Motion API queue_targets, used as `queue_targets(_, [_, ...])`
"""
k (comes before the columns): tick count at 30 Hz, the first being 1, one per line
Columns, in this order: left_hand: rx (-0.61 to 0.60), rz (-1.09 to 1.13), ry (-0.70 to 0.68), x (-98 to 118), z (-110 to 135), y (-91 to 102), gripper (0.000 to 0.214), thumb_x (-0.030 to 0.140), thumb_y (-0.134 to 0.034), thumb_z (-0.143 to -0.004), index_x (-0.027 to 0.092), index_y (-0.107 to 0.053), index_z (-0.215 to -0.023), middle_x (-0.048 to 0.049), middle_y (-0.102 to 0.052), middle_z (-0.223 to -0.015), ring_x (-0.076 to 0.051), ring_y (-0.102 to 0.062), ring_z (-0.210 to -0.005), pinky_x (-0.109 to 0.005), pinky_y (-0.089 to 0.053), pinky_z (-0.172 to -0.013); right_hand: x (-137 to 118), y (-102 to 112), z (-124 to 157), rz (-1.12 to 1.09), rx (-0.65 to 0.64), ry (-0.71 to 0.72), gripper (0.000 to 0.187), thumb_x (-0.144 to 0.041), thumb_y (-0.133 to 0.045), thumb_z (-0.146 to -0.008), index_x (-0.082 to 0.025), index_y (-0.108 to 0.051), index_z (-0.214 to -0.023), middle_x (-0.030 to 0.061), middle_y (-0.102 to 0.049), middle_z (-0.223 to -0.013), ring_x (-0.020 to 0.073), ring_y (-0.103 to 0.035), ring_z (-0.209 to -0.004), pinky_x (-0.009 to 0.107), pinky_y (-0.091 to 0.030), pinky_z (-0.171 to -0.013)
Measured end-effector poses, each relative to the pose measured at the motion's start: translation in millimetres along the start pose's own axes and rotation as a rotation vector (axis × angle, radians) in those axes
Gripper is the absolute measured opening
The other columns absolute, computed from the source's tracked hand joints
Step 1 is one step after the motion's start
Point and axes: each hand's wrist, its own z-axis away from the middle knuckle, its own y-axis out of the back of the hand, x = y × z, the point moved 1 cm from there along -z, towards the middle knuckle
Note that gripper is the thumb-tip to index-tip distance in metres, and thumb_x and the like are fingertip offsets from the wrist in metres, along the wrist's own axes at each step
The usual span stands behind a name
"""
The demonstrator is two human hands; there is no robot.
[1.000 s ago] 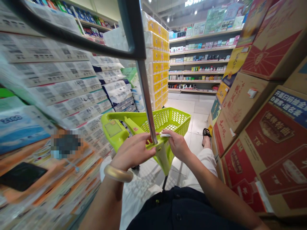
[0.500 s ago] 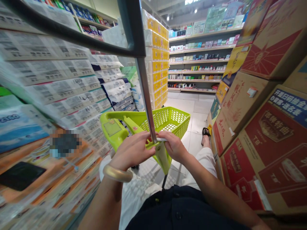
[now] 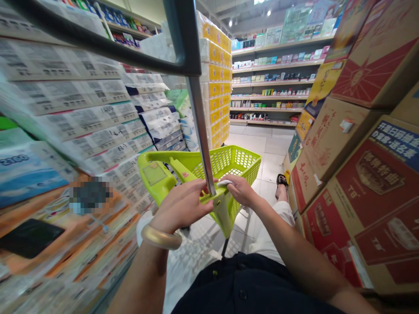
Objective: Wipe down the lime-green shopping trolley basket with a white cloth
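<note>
The left hand [image 3: 181,203], below a smooth gold-coloured bangle [image 3: 162,237], stays put, thumb and fingers parted about the foot of a slim, shiny metal pole [image 3: 200,126]; whether it grips, I cannot tell. Beyond the pole, the lime-green plastic basket cart [image 3: 249,171] stands before the person, solid-rimmed with lattice walls. The small white folded wad [image 3: 225,183], cloth or tissue, has shifted forward from the pole, so it now seems to meet the rim. The right hand [image 3: 241,192] pinches it closed, beside printed cardboard cartons [image 3: 353,139].
</note>
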Motion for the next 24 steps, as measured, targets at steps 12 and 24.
queue_targets(12, [-0.003, -0.012, -0.01, 0.7, 0.8, 0.2, 0.044, 0.042, -0.054, -0.084, 0.029, -0.06, -0.126, -0.0022, -0.072, -0.105, -0.021, -0.068, -0.094, -0.029, -0.05, -0.081, -9.7, -21.8, 33.7, -0.034, 0.282, 0.17, 0.038, -0.019, -0.042, -0.094, -0.026, -0.058, -0.127, 0.008, -0.064, -0.127, 0.0223, -0.056, -0.124, 0.047, -0.043, -0.11])
queue_targets(24, [-0.016, -0.012, 0.002, 0.7, 2.5, 2.1, 0.046, 0.044, -0.052, -0.085, 0.031, -0.058, -0.129, -0.0017, -0.072, -0.106, -0.021, -0.068, -0.096, -0.029, -0.05, -0.08, 3.3, -33.6, 47.4, 0.059, 0.449, 0.128, 0.042, -0.018, -0.039, -0.098, -0.03, -0.053, -0.136, 0.0089, -0.059, -0.135, 0.0225, -0.052, -0.131, 0.049, -0.043, -0.112])
